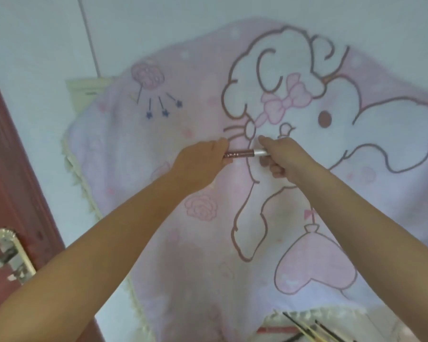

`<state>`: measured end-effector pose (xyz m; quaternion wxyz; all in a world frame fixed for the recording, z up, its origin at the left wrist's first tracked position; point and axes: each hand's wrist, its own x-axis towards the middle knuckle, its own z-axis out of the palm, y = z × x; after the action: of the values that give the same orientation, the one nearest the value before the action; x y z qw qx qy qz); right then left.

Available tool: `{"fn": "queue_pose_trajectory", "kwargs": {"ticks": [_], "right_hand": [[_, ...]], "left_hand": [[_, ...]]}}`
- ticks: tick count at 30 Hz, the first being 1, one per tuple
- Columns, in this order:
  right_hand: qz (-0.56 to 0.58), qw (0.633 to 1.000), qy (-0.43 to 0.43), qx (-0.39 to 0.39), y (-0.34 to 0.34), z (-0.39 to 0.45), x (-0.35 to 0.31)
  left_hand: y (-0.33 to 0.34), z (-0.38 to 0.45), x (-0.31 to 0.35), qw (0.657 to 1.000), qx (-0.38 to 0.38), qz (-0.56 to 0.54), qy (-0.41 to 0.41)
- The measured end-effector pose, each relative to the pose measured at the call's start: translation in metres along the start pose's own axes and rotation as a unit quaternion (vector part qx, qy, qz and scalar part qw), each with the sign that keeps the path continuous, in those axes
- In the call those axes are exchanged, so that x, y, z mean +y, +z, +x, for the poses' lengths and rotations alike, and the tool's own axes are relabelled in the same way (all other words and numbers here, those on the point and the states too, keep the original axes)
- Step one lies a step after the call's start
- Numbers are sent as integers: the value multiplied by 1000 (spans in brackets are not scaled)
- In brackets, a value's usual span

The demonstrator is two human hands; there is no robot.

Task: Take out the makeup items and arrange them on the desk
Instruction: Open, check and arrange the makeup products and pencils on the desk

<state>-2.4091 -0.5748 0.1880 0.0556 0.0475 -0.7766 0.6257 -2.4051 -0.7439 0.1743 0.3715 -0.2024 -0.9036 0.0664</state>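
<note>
We hold a slim makeup stick [242,153] level above the pink cartoon blanket [232,243] that covers the desk, out toward the middle of the cloth and well clear of the near edge. Our left hand [203,164] has its fingers curled round the glittery, dark pink barrel, and our right hand [282,156] pinches the pale silver end between thumb and fingertips. The two hands sit close together with only a short stretch of the stick showing between them. Whether it actually touches the blanket underneath we cannot tell.

We judge the stick to be light and stiff, most likely plastic or thin metal, so it should need little force. The silver part looks smooth and may slip under the fingertips, while the glitter barrel probably offers more grip. If the two parts are a cap and a body, pulling in opposite directions could part them, so we would keep the hold on the barrel when we lay it down. Being round, it may roll, though the soft blanket should damp that.

At the near edge of the desk, a loose cluster of thin pencils and brushes [314,329] pokes into view. To the left stand a dark red door [8,169] and its shiny handle [13,255].
</note>
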Motion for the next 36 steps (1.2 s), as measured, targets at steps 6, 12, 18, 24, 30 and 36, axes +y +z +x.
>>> {"fn": "queue_pose_trajectory", "kwargs": {"ticks": [6,12,18,24,30,36], "right_hand": [[-108,992,-30,52,-3,6,-35],[0,998,-41,55,-6,1,-50],[4,998,-62,27,-14,1,-60],[-26,995,-99,-8,-21,5,-75],[-69,973,-215,52,-17,-6,-80],[-156,940,-292,78,-19,-9,-70]], "left_hand": [[-11,31,-28,961,239,114,78],[-17,32,-25,957,249,122,87],[-23,32,-31,946,285,111,106],[-37,39,-38,942,285,111,140],[-49,37,-34,973,177,-102,107],[-63,33,-30,954,-43,-295,-8]]}}
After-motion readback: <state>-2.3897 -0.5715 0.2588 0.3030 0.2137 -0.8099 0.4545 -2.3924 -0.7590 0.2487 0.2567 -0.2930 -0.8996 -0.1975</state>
